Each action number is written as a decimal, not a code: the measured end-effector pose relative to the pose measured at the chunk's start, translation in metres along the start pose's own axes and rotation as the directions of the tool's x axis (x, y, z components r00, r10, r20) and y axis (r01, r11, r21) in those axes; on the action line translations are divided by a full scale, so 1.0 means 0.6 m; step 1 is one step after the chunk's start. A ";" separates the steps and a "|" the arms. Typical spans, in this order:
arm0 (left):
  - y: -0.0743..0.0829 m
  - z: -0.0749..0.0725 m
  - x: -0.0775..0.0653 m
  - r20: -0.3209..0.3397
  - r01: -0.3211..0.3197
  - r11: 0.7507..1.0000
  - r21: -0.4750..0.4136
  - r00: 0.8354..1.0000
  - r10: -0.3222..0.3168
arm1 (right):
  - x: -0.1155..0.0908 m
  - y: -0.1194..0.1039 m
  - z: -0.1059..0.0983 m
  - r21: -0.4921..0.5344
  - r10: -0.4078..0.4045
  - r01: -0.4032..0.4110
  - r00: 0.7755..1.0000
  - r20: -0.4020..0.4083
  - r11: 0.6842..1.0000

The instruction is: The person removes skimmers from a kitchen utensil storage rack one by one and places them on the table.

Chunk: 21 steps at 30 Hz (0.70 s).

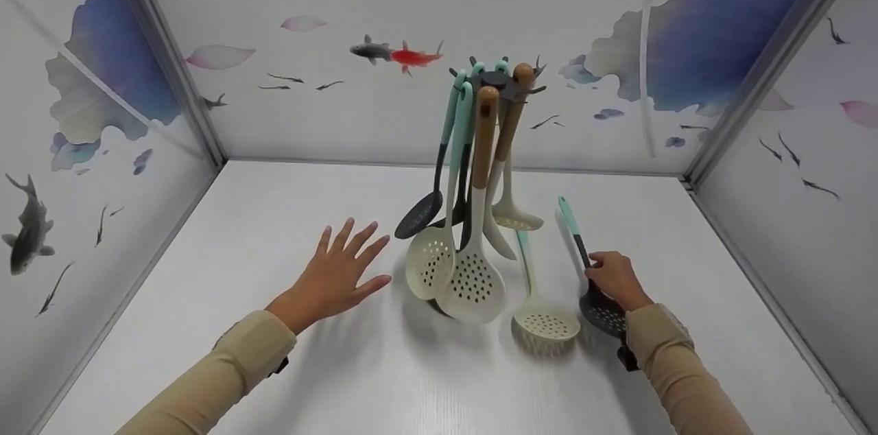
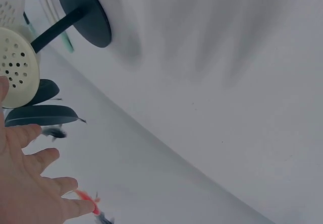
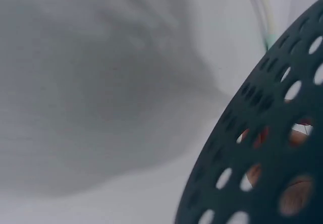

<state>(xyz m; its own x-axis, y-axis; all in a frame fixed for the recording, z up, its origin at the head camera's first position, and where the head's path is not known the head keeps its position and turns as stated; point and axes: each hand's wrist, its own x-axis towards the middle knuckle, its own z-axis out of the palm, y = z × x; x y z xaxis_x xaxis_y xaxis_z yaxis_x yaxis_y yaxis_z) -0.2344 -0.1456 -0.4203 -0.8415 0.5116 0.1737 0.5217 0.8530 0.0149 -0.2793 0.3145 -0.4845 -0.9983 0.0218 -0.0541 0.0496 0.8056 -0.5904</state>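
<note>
My right hand (image 1: 617, 277) grips the lower shaft of a dark skimmer (image 1: 601, 317) with a teal handle end, over the table's right side. In the right wrist view the perforated dark skimmer head (image 3: 267, 143) fills the right part, and fingers show through its holes. My left hand (image 1: 336, 280) is held with straight, spread fingers left of a utensil stand (image 1: 495, 81); nothing is in it. Wooden-handled and teal-handled utensils hang there, among them a cream skimmer with a wooden handle (image 1: 485, 140). A cream skimmer (image 1: 547, 324) with a teal handle lies on the table between stand and right hand.
The white table (image 1: 329, 387) is enclosed by printed panels (image 1: 411, 126) with fish and petals. In the left wrist view the stand's round dark base (image 2: 93, 19) shows. A dark ladle-like utensil (image 1: 420, 215) hangs on the stand's left side.
</note>
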 end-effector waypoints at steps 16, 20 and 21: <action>-0.001 -0.001 -0.005 0.010 0.014 1.000 0.017 1.000 -0.014 | 0.000 0.012 0.008 -0.084 0.007 0.009 0.983 0.186 0.996; 0.003 -0.001 -0.003 0.003 0.004 1.000 0.005 1.000 -0.004 | -0.003 0.005 0.005 -0.143 0.031 0.004 0.969 0.244 0.990; 0.003 0.000 -0.003 0.005 0.002 1.000 0.001 1.000 -0.002 | -0.004 0.003 0.004 -0.157 0.034 0.007 0.966 0.258 0.988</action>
<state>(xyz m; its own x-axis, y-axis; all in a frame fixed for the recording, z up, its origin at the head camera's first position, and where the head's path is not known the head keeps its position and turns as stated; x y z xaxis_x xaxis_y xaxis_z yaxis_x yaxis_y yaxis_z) -0.2317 -0.1448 -0.4203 -0.8434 0.5101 0.1686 0.5195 0.8544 0.0140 -0.2767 0.3145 -0.4875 -0.9544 -0.1040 -0.2800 0.0373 0.8887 -0.4570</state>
